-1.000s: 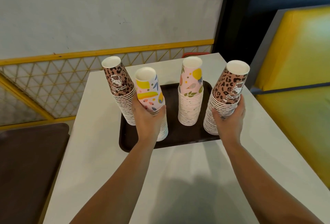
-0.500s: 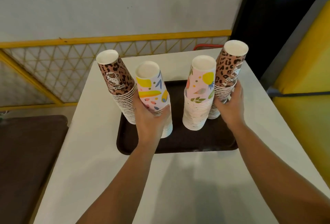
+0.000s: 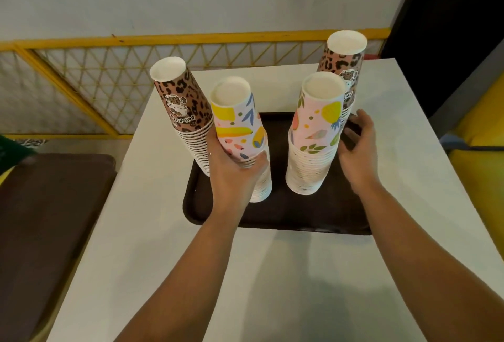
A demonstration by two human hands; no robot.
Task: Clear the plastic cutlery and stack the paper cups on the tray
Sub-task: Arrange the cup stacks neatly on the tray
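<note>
Gripping the left pastel cup stack (image 3: 240,134) with curled fingers, the left hand (image 3: 231,175) steadies it on the dark tray (image 3: 286,213). The right hand (image 3: 357,148) hovers loosely spread beside the right pastel stack (image 3: 313,145), with leopard-print stacks (image 3: 188,115) behind, all on the white surface (image 3: 272,273).

The right hand (image 3: 357,150) has let go of the right-hand leopard-print paper cup stack (image 3: 344,69), which a second ago stood at the dark brown plastic tray's (image 3: 286,213) right edge and now stands on the tray's far right corner.
</note>
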